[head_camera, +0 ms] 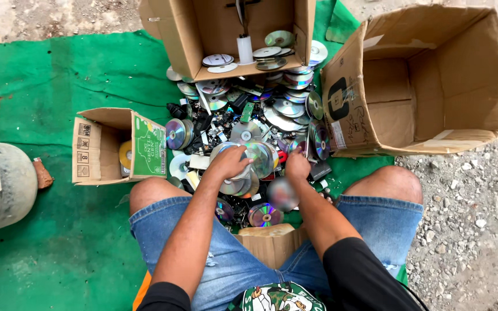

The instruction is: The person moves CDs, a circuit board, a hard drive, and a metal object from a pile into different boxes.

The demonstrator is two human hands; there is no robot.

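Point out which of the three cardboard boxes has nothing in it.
The large brown cardboard box at right, tipped on its side: its inside is bare, while the other two hold discs.

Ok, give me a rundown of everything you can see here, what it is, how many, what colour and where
Discs: too many to count, silver and rainbow-shiny, piled in the middle between the boxes.
Dark scraps: several, black, mixed into the pile.
Large box: one, brown cardboard, on its side at right, looks empty.
Top box: one, brown cardboard, open toward the pile, a few discs and a white spindle inside.
Small box: one, brown with a green flap, left of the pile, a yellowish roll inside.
Tarp: one, green, under everything.
Gravel ground: grey, at right.
Grey container: one, far left edge.
Left hand: on a stack of discs.
Right hand: fingers down in the pile.
Legs: denim shorts, knees either side of the pile.
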